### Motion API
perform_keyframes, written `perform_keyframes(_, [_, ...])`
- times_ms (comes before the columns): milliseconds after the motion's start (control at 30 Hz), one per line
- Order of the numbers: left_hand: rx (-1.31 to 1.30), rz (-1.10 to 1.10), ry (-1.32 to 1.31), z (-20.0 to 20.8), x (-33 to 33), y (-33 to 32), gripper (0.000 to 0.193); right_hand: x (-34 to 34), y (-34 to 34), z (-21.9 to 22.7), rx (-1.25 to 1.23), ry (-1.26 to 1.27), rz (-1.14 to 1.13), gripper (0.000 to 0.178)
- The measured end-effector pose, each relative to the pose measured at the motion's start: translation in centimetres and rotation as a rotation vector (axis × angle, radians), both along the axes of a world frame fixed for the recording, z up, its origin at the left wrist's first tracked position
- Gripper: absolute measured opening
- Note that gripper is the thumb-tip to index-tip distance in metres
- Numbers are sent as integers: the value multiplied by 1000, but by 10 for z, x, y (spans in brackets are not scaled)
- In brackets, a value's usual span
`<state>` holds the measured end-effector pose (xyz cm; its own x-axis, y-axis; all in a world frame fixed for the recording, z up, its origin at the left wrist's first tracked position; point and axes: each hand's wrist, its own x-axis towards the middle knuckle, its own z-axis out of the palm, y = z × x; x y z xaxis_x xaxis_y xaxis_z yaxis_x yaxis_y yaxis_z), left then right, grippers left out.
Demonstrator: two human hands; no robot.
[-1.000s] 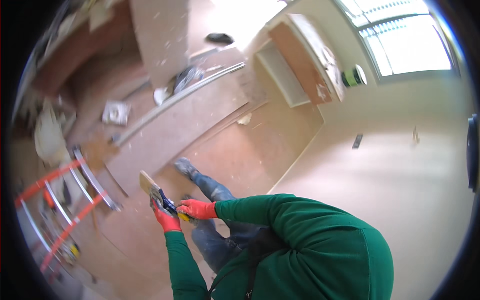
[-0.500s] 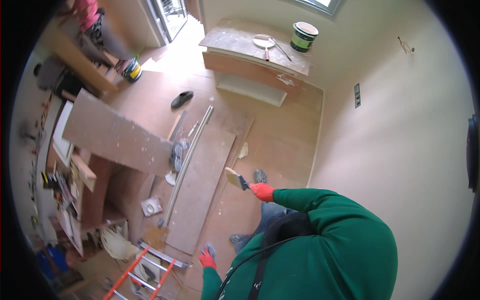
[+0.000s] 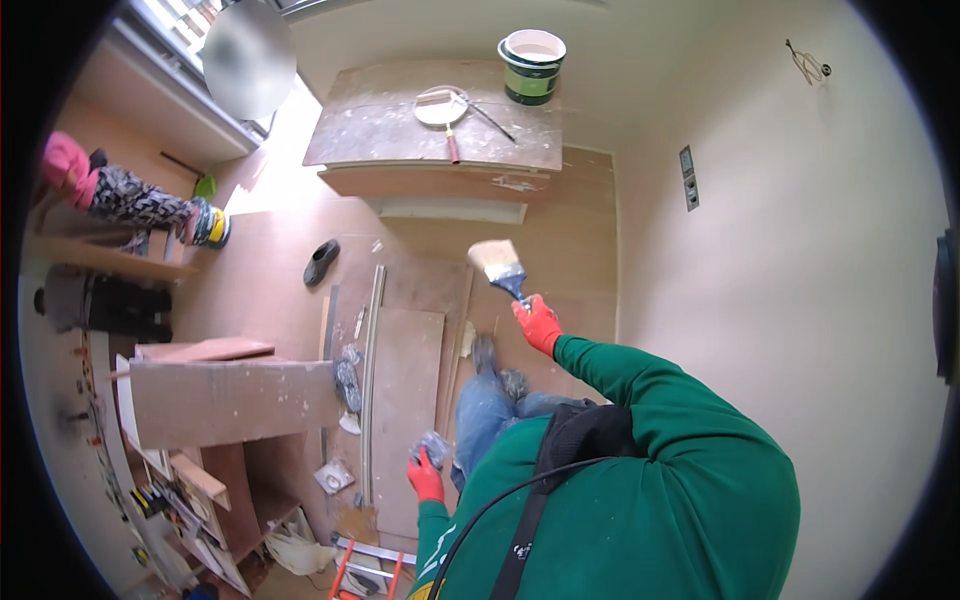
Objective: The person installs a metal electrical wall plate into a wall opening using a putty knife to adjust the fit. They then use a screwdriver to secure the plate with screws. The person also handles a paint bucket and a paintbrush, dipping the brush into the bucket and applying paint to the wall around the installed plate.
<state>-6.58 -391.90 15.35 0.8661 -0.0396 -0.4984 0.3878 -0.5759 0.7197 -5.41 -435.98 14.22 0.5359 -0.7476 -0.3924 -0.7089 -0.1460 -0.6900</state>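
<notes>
In my right hand [image 3: 538, 324], gloved in red, is a wide flat paintbrush [image 3: 497, 262] with pale bristles and a blue handle. Its bristles point up and to the left, in front of the wooden bench. My left hand [image 3: 426, 479], also in a red glove, hangs low beside my leg, closed on a crumpled, greyish, see-through bundle [image 3: 432, 446] that looks like plastic. On the bench top [image 3: 360, 110] stands a green and black bucket [image 3: 532, 72] with pale contents. Left of it are a round white lid [image 3: 435, 107], a red-handled tool [image 3: 453, 148] and a thin dark stick [image 3: 489, 121].
Boards [image 3: 405, 370] and a long metal bar [image 3: 373, 350] lie on the floor left of my legs. Beyond are a dark shoe [image 3: 321, 263], a wooden cabinet [image 3: 235, 400] and an orange ladder [image 3: 343, 570]. A person in pink [image 3: 70, 165] is at far left; a pale wall [image 3: 760, 300] stands right.
I have moved nearer the bench and my view has turned. My right hand has stretched forward with the paintbrush, bristles now more upward. Both hands keep what they hold.
</notes>
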Motion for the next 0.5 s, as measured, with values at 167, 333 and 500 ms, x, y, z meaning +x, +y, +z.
perform_keyframes(167, [-301, 176, 173, -12, 135, -71, 35, 83, -118, -9, -44, -127, -269, 44])
perform_keyframes(333, [-327, 56, 184, -51, 234, -158, 36, 171, -244, -25, -273, -19, -444, 42])
perform_keyframes(500, [-342, -185, 146, -55, 300, -277, 40, 228, -329, -55, -182, 113, -520, 45])
